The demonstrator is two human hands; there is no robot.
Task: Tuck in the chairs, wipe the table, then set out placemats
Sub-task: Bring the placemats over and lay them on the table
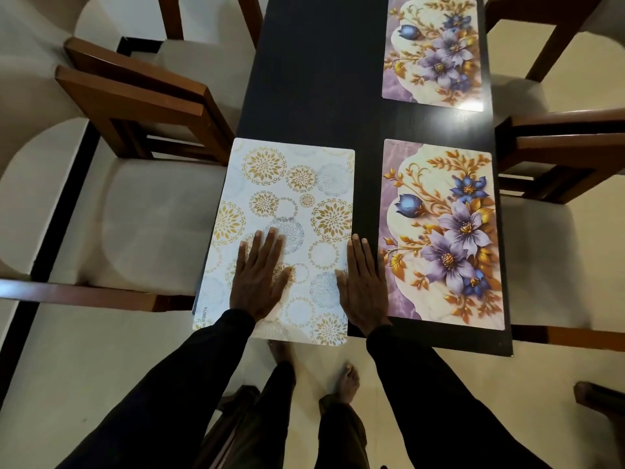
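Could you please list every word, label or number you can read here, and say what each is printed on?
"KUBER": printed sideways by the near left corner of the white rectangular placemat with gold and grey circle patterns.
No other text is visible.

**Glossy mats on a dull dark table**

The table (321, 79) has a dark top with a faint wood grain. It is mostly matt, with a pale glare at 1 o'clock. The white-and-gold placemat (304, 184) at 6 o'clock looks like thin, smooth plastic with a soft sheen. The near floral placemat (439, 231) at 3 o'clock is glossier. The far floral placemat (436, 52) at 1 o'clock shows a bright reflection on its near corner. The chair frame (135, 96) at 9 o'clock is smooth, varnished brown wood, and its seat (152, 225) is matt cream cloth. The floor (84, 367) is pale and polished. The sleeve (203, 367) at 7 o'clock is matt black cloth.
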